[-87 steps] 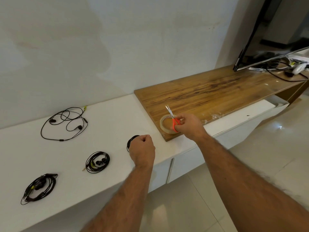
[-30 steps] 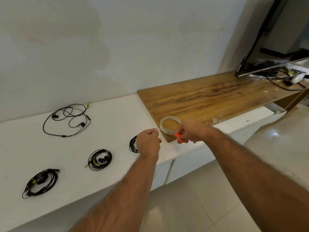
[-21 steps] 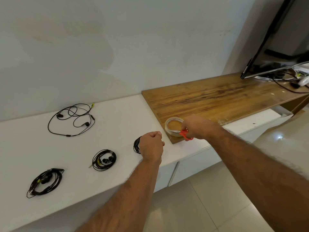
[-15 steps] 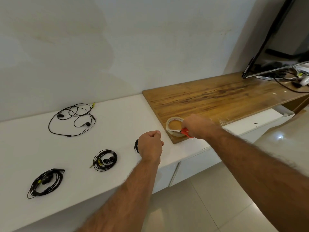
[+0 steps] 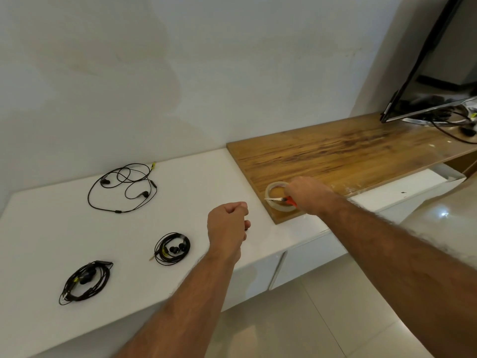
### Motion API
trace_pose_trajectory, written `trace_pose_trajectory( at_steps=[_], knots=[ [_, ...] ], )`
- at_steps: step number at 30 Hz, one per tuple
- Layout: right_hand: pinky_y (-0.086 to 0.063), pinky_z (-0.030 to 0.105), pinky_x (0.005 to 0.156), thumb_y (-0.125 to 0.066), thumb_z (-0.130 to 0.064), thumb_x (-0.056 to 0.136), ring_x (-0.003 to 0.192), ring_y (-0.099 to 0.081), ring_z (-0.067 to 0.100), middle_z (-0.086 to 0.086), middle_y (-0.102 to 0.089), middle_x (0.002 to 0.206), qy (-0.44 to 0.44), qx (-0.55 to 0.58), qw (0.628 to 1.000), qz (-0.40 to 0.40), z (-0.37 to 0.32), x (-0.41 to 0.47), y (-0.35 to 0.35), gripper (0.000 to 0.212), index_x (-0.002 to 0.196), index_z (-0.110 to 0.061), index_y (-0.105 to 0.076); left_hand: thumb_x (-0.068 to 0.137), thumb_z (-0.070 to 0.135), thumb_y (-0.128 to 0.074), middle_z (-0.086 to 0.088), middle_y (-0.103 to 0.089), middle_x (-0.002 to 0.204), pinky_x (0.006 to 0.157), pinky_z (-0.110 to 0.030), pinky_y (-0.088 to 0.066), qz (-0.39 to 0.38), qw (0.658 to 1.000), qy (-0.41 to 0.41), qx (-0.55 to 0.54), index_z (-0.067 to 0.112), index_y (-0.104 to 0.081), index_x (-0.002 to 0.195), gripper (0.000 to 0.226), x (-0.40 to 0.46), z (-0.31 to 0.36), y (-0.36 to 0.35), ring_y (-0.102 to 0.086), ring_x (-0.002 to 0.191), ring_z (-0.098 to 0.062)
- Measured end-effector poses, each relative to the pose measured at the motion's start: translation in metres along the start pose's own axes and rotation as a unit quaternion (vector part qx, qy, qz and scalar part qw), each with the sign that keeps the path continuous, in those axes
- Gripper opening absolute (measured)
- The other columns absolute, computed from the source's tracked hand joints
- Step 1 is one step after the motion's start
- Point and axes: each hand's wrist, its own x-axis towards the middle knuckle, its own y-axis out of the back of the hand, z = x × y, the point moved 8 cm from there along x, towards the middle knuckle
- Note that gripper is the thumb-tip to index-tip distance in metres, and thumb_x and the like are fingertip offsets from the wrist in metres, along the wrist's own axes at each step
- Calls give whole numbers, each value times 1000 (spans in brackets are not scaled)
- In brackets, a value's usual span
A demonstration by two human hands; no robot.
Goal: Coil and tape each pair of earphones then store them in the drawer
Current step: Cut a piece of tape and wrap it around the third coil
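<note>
My left hand (image 5: 228,223) is a fist over the white counter (image 5: 196,182); the coiled earphones it grips are almost wholly hidden under it. My right hand (image 5: 305,193) holds red-handled scissors (image 5: 280,200), blades pointing left across the clear tape roll (image 5: 273,187) on the wooden top. Two coiled black pairs lie on the counter, one in the middle (image 5: 172,248) and one at the near left (image 5: 86,282). A loose, uncoiled pair (image 5: 124,187) lies further back by the wall.
The raised wooden top (image 5: 348,153) runs to the right, with a TV (image 5: 433,73) and cables at its far end. White drawer fronts (image 5: 307,257) sit below the counter edge. Glossy floor tiles lie beneath.
The scissors went from blades-up behind the tape roll to lying low across it, pointing left. My left fist shifted slightly and now covers the coil it holds.
</note>
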Motion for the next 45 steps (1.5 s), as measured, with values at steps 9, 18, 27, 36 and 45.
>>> trace_pose_trajectory(
  at_steps=[9,18,27,36,45],
  knots=[
    [-44,28,71,-58,-19,93,84,-53,18,5,-62,104,-10,-9,1000,-17,-1,-2,0,13,106,-16,-59,88,12,-67,-3,-65,80,40,-17,-34,-40,993,80,-83,9,-69,89,4,-19,20,28,-51,47,-5],
    [-52,30,79,-61,-28,92,82,-56,16,-1,-57,90,-46,6,999,-27,-5,-8,15,11,87,-22,-53,85,13,-69,-2,-66,84,37,-16,-34,-37,992,74,-97,9,-70,95,10,-27,39,62,-51,49,-6],
    [-55,33,78,-60,-20,89,87,-60,18,1,-66,101,-117,154,980,43,-9,-19,30,20,108,-21,-66,86,14,-70,0,-66,83,37,-17,-34,-20,994,64,-84,11,-69,91,7,-38,43,98,-51,53,-7],
    [-55,32,64,-52,-66,81,85,-70,20,6,-71,96,62,766,640,-15,-190,-66,91,61,108,-14,-66,89,17,-67,0,-68,83,41,-19,-37,21,999,18,-32,10,-69,96,10,-54,59,152,-53,53,-8],
    [-52,28,63,-70,-12,87,62,-65,12,0,-71,72,40,771,635,30,-259,-77,83,4,88,-12,-74,88,18,-66,-2,-68,90,48,-22,-40,86,996,3,3,13,-69,91,6,-64,49,235,-56,63,-12]
  ],
)
